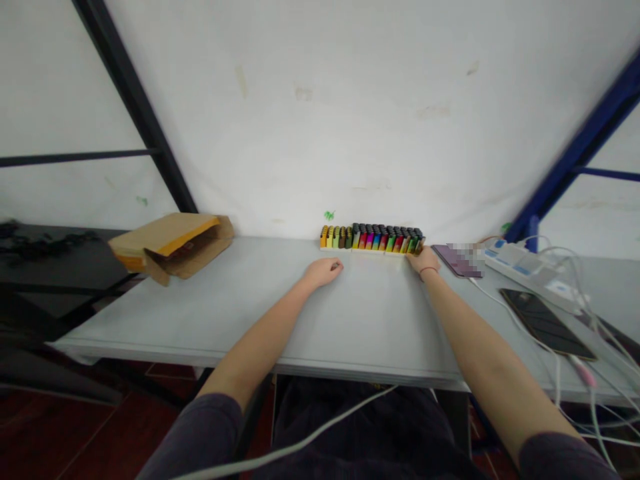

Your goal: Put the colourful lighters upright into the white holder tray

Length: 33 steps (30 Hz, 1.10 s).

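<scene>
Colourful lighters with dark tops [385,239] stand upright in close rows at the back of the table, held in low pale trays [367,251]. A shorter group of yellow and green lighters [336,237] stands at the left end of the row. My right hand [425,258] is closed at the right end of the row, its fingers against the tray and the last lighters; the fingertips are partly hidden. My left hand [324,272] rests on the table in front of the yellow lighters, fingers curled in, with nothing visible in them.
An open brown cardboard box [173,247] lies on the left of the grey table [240,320]. To the right are a purple phone [455,260], a dark phone [545,323] and a white power strip [535,273] with tangled cables. A white cable [310,437] crosses my lap.
</scene>
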### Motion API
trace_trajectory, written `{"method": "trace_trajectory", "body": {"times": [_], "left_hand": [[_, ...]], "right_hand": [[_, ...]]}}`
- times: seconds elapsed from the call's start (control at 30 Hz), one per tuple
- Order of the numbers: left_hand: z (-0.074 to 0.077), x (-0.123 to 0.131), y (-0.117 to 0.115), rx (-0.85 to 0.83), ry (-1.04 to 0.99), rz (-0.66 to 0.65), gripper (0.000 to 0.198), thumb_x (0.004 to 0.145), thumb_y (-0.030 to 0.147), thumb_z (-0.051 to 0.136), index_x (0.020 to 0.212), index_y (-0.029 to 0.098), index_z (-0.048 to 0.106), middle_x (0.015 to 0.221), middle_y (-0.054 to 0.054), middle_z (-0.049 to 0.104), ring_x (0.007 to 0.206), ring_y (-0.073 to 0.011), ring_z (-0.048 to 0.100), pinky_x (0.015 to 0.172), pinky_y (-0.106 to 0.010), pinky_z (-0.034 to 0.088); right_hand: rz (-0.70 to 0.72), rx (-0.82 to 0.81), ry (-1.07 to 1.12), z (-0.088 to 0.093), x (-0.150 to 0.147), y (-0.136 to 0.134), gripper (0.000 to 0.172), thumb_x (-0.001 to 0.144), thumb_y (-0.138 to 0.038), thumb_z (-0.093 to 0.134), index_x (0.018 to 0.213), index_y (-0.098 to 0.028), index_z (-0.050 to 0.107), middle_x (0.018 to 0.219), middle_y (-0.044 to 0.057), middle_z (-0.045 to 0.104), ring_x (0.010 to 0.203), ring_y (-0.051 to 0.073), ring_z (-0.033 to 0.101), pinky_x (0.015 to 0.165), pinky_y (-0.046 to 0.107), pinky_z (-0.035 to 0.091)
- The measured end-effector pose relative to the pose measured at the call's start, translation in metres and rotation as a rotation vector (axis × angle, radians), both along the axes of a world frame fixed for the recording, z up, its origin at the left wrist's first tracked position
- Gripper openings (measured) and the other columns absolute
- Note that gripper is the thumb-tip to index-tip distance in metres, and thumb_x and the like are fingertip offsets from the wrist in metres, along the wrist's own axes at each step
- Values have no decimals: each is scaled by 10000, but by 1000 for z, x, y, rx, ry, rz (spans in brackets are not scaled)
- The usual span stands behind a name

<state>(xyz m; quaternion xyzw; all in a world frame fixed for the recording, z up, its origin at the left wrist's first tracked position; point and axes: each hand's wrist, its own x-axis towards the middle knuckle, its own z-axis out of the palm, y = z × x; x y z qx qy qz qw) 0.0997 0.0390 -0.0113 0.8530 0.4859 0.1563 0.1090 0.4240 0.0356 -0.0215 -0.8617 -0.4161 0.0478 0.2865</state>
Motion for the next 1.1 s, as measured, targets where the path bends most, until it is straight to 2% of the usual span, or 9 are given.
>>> {"method": "trace_trajectory", "body": {"times": [0.33,0.6,0.7,0.8,0.87,1.0,1.07,1.1], "left_hand": [[-1,0,0,-2,-4,12,292,940,342,489,1070,234,726,970,-46,760,900,-210,685,760,-275,491],[-3,-1,1,1,-23,12,280,934,337,493,1051,235,726,944,-45,753,880,-208,677,766,-278,496],[-4,1,-1,36,20,-4,296,941,313,469,1077,227,718,966,-57,740,909,-208,668,815,-290,499],[-6,8,-7,119,33,-17,318,935,321,490,1151,219,700,1128,-95,699,1099,-248,618,958,-363,467],[-8,13,-12,141,20,-56,355,932,377,513,1222,243,670,1260,-103,647,1227,-274,548,1031,-427,420],[-11,20,-18,85,28,-189,402,939,462,508,1295,309,618,1427,-77,559,1340,-257,475,1110,-473,339],[-13,20,-17,57,36,-215,443,939,485,505,1345,323,574,1480,-75,521,1382,-256,444,1140,-486,306],[-14,20,-17,51,26,-226,479,935,493,510,1383,323,538,1501,-78,502,1398,-259,430,1152,-492,295]], "right_hand": [[-26,1,8,3,-8,-1,460,859,-382,674,1234,-157,532,1237,227,662,1200,343,621,985,501,487],[-76,41,59,7,-26,-4,641,794,-413,709,1309,-131,451,1293,269,603,1236,387,578,1026,534,443],[-49,78,51,2,-35,-11,720,798,-384,674,1383,-80,384,1434,294,472,1339,383,486,1089,487,397],[82,98,-71,-6,-44,-23,862,777,-394,689,1439,3,306,1591,329,186,1498,406,205,1200,478,227],[169,79,-100,-10,-52,-33,831,801,-437,668,1449,-38,335,1620,289,146,1508,412,158,1199,516,207],[382,-10,-97,-12,-74,-51,623,846,-566,612,1349,-210,521,1597,184,303,1462,411,272,1119,681,227],[547,-12,-123,-11,-86,-57,453,883,-524,588,1231,-234,611,1483,152,489,1387,375,399,1091,695,253],[657,22,-144,-10,-93,-59,364,912,-459,563,1179,-225,640,1384,141,586,1324,341,473,1088,655,296]]}}
